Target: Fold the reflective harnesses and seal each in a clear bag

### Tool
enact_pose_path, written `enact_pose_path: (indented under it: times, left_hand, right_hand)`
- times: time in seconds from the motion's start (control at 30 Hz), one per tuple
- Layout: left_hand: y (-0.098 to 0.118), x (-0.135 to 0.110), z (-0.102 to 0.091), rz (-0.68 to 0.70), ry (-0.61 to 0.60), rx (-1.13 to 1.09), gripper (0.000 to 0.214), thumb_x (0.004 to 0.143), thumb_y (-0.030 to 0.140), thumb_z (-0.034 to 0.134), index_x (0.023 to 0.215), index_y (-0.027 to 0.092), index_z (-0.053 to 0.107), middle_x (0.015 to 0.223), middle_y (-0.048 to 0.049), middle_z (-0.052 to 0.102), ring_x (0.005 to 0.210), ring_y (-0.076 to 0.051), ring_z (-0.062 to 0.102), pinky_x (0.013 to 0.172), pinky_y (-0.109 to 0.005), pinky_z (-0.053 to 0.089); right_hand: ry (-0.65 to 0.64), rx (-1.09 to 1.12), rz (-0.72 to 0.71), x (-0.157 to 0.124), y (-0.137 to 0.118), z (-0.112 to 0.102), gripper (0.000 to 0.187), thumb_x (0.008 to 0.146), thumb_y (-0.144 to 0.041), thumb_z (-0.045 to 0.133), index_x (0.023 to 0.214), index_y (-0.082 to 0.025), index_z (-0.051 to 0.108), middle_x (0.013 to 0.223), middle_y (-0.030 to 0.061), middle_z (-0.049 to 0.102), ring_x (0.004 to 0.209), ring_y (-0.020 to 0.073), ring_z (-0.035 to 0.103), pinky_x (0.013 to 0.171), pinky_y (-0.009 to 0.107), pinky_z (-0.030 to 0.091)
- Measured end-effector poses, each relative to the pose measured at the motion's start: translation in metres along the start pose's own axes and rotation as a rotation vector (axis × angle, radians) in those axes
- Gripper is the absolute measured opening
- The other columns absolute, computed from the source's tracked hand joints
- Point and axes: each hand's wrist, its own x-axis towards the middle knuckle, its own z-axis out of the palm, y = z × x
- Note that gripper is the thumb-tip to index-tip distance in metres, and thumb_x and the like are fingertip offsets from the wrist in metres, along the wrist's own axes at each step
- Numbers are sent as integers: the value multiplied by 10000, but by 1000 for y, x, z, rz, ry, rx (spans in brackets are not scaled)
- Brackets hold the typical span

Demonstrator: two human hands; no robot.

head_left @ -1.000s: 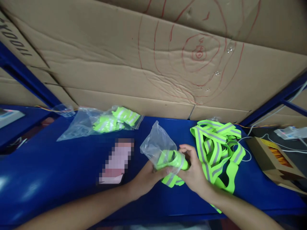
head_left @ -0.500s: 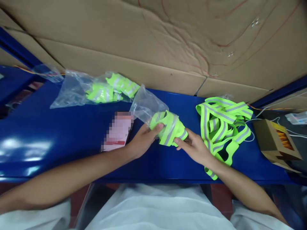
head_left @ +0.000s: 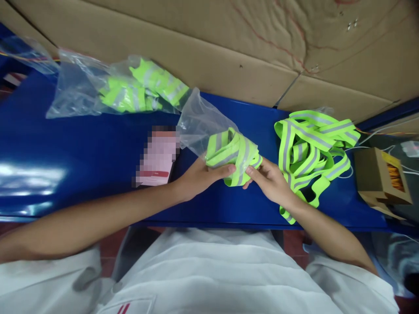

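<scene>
A folded bundle of neon yellow-green reflective strap (head_left: 225,150) with grey stripes is held between both hands over the table. A clear plastic bag (head_left: 199,117) covers its far left part and trails off behind it. My left hand (head_left: 203,176) is closed on the bundle's left and near side, thumb on top. My right hand (head_left: 266,176) pinches its right end; some of the fingers are hidden beneath. To the right of that hand lies a loose heap of the same reflective straps (head_left: 306,150).
On the blue table (head_left: 98,161), clear bags with folded reflective straps (head_left: 127,93) lie at the back left. A phone (head_left: 157,157) with a blurred screen is left of my hands. An open cardboard box (head_left: 373,174) stands at the right; a cardboard wall (head_left: 196,56) rises behind.
The bundle has turned a little in my hands, and my left thumb has slid right across its front. The camera view has shifted, so the table appears higher.
</scene>
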Motion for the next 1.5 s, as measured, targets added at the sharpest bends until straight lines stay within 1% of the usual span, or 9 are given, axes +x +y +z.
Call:
enact_pose_path:
  times: [0.2, 0.4, 0.7, 0.8, 0.97, 1.1, 1.33, 1.43, 1.5]
  left_hand:
    - [2, 2, -1, 20, 28, 16, 571, 857, 475, 833, 1340, 204, 694, 1341, -82, 739, 1337, -314, 639, 1131, -419, 530]
    - [6, -2, 6, 7, -31, 39, 623, 783, 582, 858, 1259, 199, 734, 1226, -79, 776, 1258, -337, 681, 1076, -435, 558]
    - [4, -7, 10, -43, -130, -30, 706, 753, 661, 855, 1272, 197, 733, 1171, -82, 793, 1223, -332, 704, 1055, -431, 571]
    - [-1, -4, 8, -63, -100, -110, 709, 763, 636, 870, 1303, 202, 718, 1252, -97, 773, 1291, -325, 672, 1084, -413, 547]
    - [-10, -2, 6, -100, 2, -188, 596, 782, 513, 894, 1254, 183, 742, 1295, -107, 753, 1234, -302, 697, 1049, -410, 544]
    - [-10, -2, 8, -80, 71, -205, 590, 776, 468, 900, 1262, 177, 736, 1323, -101, 747, 1243, -297, 692, 1082, -412, 533]
    - [-3, -6, 9, -44, 4, -122, 534, 777, 411, 907, 1230, 182, 740, 1181, -77, 786, 1102, -252, 728, 935, -342, 581]
    - [0, -12, 13, -30, -38, -49, 474, 796, 406, 893, 1183, 174, 752, 1108, -68, 800, 1035, -256, 748, 923, -365, 595]
    - [1, -13, 14, -23, -54, -3, 421, 833, 402, 864, 1167, 169, 756, 1111, -66, 805, 1063, -266, 750, 970, -385, 592]
  right_hand:
    - [7, 65, 57, -3, -3, 7, 603, 829, -610, 832, 1267, -243, 640, 1100, 26, 767, 1069, 231, 752, 879, 376, 688]
    - [137, 72, 43, -7, -2, 14, 581, 703, -519, 953, 1123, -247, 659, 934, -9, 768, 779, 192, 732, 734, 363, 680]
    - [237, -40, -42, -14, -5, 20, 654, 729, -496, 940, 1252, -275, 614, 943, -10, 754, 782, 200, 727, 715, 350, 666]
    - [234, -102, -70, -16, -7, 17, 564, 795, -434, 906, 1252, -276, 618, 1041, 7, 754, 894, 201, 731, 783, 332, 655]
    - [118, -84, 24, -11, -2, 11, 483, 873, -495, 816, 1232, -261, 593, 1009, 13, 733, 729, 166, 689, 659, 320, 636]
    - [117, -111, 25, -8, 3, 10, 443, 878, -508, 802, 1165, -254, 579, 939, 0, 704, 713, 158, 660, 631, 299, 608]
    - [125, 42, 20, -9, -5, 18, 798, 851, -533, 821, 1485, -292, 400, 1075, 12, 722, 705, 158, 701, 572, 306, 632]
    - [155, 28, 69, -7, -7, 19, 818, 820, -566, 838, 1473, -293, 429, 890, -24, 718, 575, 158, 672, 499, 306, 596]
    - [184, -92, 78, -6, -5, 15, 691, 809, -586, 844, 1342, -264, 544, 704, -63, 653, 475, 140, 601, 457, 278, 534]
